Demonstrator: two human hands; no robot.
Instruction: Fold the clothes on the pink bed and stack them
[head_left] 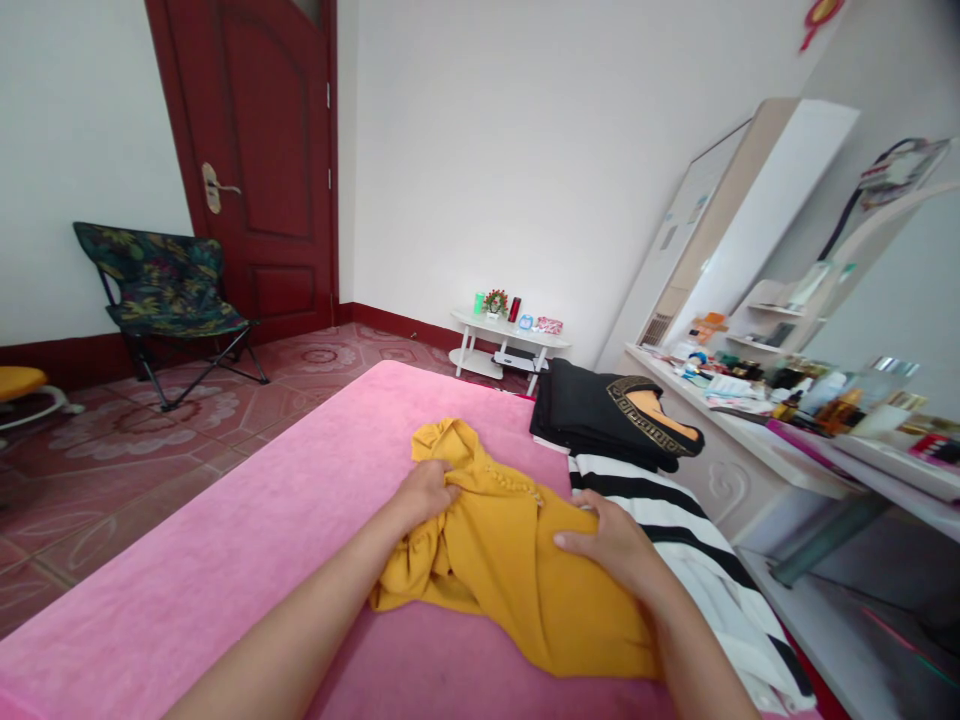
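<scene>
While both hands work the yellow garment (pixel 517 560) on the pink bed (pixel 225 560), the likeliest trouble is the cloth bunching: it lies crumpled near the bed's right edge, partly over a striped garment (pixel 675 530), and a pull from one side alone would probably drag folds askew or tug the striped piece with it. A black garment (pixel 600 410) lies folded toward the far right corner, close enough to be nudged if the yellow cloth is swept that way.

The left hand (pixel 427 492) is curled shut, fingers gripping a bunch of the yellow cloth near its upper left part. The right hand (pixel 611 545) lies flat and spread, palm down, pressing on the cloth's right side without pinching anything that I can see.

Beyond the bed stand a folding chair (pixel 165 290), a red door (pixel 255 150), a small white table (pixel 506 345) and a cluttered dresser (pixel 787 420) along the right.
</scene>
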